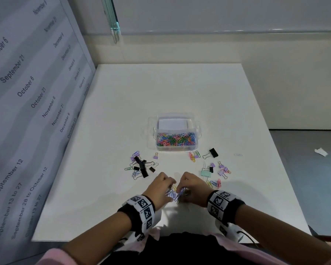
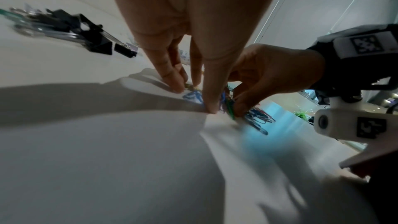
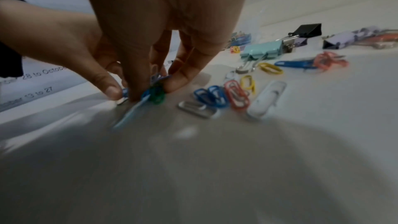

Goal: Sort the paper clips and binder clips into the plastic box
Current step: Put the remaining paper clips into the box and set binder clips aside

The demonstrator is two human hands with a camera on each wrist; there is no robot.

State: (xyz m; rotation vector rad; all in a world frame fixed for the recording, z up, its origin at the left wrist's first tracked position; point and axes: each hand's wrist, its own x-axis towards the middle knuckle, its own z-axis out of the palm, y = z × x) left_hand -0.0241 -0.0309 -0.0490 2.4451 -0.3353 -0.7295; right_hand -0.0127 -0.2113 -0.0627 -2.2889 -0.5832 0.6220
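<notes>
A clear plastic box (image 1: 197, 139) stands mid-table, its front compartment full of coloured paper clips (image 1: 176, 139). Near the table's front edge both hands meet over a small bunch of blue and green paper clips (image 1: 175, 195). My left hand (image 1: 170, 188) has its fingertips down on the table, pinching blue clips (image 2: 193, 96) between thumb and fingers. My right hand (image 1: 183, 189) pinches a bundle of blue and green clips (image 3: 157, 94) with thumb and fingers. The left thumb (image 3: 112, 89) touches the same bunch from the other side.
A heap of black binder clips (image 1: 141, 167) and paper clips lies front left of the box. To the right lie a mint binder clip (image 1: 205, 173), a black one (image 1: 213, 152), purple ones and loose paper clips (image 3: 215, 96). A printed date panel (image 1: 27, 111) walls the left side.
</notes>
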